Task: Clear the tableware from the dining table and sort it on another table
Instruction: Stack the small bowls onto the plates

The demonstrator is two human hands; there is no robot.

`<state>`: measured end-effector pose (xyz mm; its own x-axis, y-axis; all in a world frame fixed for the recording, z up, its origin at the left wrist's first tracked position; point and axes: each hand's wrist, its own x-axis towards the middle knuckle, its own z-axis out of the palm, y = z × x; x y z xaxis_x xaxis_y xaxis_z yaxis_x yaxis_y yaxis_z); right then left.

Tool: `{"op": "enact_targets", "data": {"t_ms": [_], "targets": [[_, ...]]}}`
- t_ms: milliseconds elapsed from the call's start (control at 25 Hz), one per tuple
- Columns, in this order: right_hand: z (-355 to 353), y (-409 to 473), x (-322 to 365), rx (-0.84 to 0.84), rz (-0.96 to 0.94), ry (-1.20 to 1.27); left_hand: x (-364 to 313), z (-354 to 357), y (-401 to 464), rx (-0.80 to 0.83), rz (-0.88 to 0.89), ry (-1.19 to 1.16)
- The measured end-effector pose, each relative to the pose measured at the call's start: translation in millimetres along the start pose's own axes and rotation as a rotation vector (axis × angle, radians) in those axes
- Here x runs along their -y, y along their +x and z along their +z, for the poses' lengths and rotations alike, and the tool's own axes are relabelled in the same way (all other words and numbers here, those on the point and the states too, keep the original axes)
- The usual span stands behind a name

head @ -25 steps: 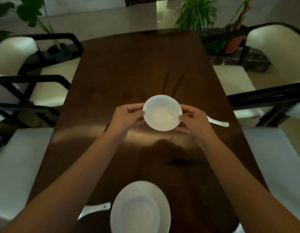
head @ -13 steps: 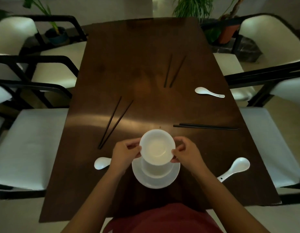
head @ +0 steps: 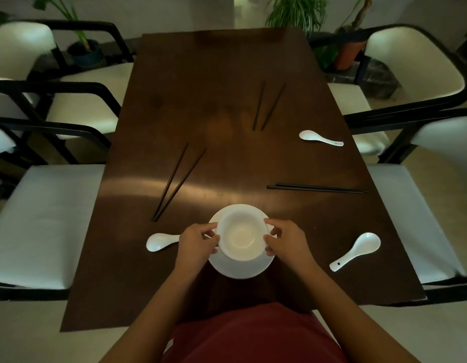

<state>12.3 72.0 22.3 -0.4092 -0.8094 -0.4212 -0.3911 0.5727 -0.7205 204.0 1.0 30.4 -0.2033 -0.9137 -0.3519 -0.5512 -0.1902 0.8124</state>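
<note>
Both hands, left (head: 198,243) & right (head: 286,241), pinch white bowl (head: 240,235) over plate (head: 240,268) nr table's (head: 227,74) near edge.

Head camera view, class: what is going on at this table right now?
A person is clearing a dark wooden dining table. The left hand and the right hand grip opposite sides of a white bowl, which sits over a white plate at the near edge. Three white spoons lie on the table: one beside the left hand, one to the right, one farther off. Three pairs of dark chopsticks are not yet collected.
</note>
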Motion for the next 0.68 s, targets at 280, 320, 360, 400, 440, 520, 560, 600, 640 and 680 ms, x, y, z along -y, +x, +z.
{"op": "enact_targets", "data": {"t_ms": [280, 320, 360, 400, 440, 520, 560, 600, 640, 680], "targets": [[0.2, 3.5, -1.3, 0.019, -0.023, -0.095, 6.5, -0.6, 1.7, -0.022, 0.033, 0.078], [-0.8, 4.2, 1.4, -0.015, -0.039, -0.138, 9.5, -3.4, 1.8, -0.037, 0.034, 0.072], [-1.4, 4.9, 6.6, -0.061, -0.067, -0.173, 13.4, -7.3, 1.8, -0.067, 0.030, 0.049], [-1.1, 5.3, 14.2, -0.099, -0.107, -0.192, 19.1, -12.9, 1.4, -0.111, 0.028, 0.031], [1.3, 5.6, 24.5, -0.118, -0.160, -0.201, 27.0, -20.0, 1.0, -0.166, 0.043, 0.054], [14.2, 6.5, 50.4, -0.109, -0.315, -0.249, 48.1, -39.4, 1.4, -0.243, 0.117, 0.237], [24.3, 7.8, 64.3, -0.095, -0.415, -0.298, 59.5, -50.1, 3.1, -0.241, 0.146, 0.350], [37.5, 10.7, 78.0, -0.066, -0.521, -0.367, 70.4, -60.7, 5.5, -0.213, 0.151, 0.450], [53.2, 14.9, 90.9, -0.015, -0.613, -0.454, 80.7, -70.7, 8.5, -0.173, 0.139, 0.531], [69.2, 19.4, 102.2, 0.058, -0.676, -0.555, 88.7, -78.6, 11.3, -0.137, 0.120, 0.587]]}}
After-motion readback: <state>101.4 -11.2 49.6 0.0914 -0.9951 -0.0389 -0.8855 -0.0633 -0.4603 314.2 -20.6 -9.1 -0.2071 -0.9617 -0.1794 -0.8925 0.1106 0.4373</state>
